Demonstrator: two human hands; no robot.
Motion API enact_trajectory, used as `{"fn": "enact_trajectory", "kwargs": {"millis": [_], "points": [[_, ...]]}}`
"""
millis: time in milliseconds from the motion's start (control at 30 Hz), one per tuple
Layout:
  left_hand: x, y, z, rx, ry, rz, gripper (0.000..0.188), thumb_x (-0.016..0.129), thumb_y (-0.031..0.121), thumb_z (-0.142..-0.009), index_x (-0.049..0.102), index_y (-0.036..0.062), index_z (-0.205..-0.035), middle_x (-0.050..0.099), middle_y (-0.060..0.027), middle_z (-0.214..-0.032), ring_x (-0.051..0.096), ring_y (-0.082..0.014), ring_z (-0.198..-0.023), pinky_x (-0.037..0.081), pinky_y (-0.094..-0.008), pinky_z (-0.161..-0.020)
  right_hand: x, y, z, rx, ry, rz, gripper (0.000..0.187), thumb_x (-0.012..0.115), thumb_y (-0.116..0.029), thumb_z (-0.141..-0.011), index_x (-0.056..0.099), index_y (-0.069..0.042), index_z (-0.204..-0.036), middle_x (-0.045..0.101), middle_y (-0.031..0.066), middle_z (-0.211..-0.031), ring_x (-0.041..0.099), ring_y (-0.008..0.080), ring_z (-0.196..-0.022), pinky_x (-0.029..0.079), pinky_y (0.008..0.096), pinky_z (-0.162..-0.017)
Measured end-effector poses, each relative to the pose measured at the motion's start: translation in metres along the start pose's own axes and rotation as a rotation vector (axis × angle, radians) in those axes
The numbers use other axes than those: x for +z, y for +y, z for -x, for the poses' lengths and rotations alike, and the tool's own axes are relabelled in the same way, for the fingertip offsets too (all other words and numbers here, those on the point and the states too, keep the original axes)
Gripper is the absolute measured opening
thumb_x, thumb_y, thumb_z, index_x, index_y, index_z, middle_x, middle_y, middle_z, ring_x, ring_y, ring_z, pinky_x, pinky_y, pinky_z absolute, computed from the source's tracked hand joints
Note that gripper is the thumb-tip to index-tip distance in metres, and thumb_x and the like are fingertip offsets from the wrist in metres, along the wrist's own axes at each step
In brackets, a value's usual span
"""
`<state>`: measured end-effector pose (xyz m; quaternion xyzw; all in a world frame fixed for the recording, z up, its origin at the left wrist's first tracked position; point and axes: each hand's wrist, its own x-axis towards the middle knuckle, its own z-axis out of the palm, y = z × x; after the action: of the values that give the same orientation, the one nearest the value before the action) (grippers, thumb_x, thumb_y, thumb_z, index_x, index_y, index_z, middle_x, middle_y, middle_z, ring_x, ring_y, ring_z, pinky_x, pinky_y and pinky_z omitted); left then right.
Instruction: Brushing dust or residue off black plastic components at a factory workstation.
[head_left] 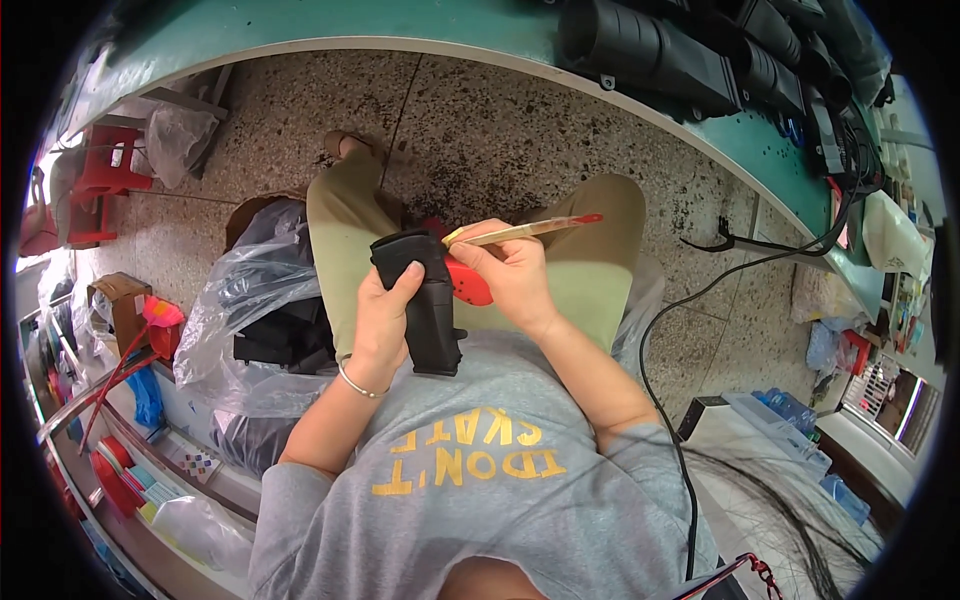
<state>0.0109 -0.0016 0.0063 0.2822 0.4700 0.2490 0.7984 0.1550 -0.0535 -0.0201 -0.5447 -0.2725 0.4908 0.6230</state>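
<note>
My left hand (382, 315) is closed round a black molded plastic part (430, 325), held upright over my lap with the thumb across its face. My right hand (510, 272) pinches a slim wooden-handled tool (540, 228) with a red far end. The tool's yellowish near end lies close to the part's upper right edge; I cannot tell whether they touch. Below the right hand, a red rounded piece (468, 284) with small dark holes shows beside the black part, partly hidden by it.
Several black duct-like parts (650, 55) lie on the green table (420, 22) ahead. A clear plastic bag (240, 330) with black parts stands at my left. A black cable (650, 340) hangs down on my right. Red stools (110, 165) stand far left. Dark scraps litter the speckled floor (480, 120).
</note>
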Motion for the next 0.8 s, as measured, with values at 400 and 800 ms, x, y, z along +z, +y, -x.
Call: {"fn": "enact_trajectory", "kwargs": {"millis": [400, 800], "points": [[-0.031, 0.0, -0.017, 0.111, 0.039, -0.213, 0.026, 0.046, 0.025, -0.094, 0.053, 0.0023, -0.105, 0.058, -0.0025, -0.092, 0.055, -0.009, -0.079, 0.047, -0.0247, -0.069, -0.036, -0.007, -0.035, -0.784, 0.229, 0.826, 0.009, 0.065, 0.001, -0.072, 0.061, -0.002, -0.08, 0.062, 0.0097, -0.08, 0.058, 0.0253, -0.075, 0.047, 0.0304, -0.068], [-0.01, -0.002, -0.003, 0.079, 0.02, -0.105, 0.021, 0.058, 0.011, -0.086, 0.056, 0.0001, -0.104, 0.06, -0.0042, -0.091, 0.058, -0.0104, -0.077, 0.049, -0.0232, -0.067, -0.008, 0.006, 0.011, -0.377, 0.058, 0.517, 0.007, 0.066, -0.002, -0.074, 0.065, -0.003, -0.082, 0.064, 0.0048, -0.084, 0.058, 0.0183, -0.085, 0.04, 0.0334, -0.086]]}}
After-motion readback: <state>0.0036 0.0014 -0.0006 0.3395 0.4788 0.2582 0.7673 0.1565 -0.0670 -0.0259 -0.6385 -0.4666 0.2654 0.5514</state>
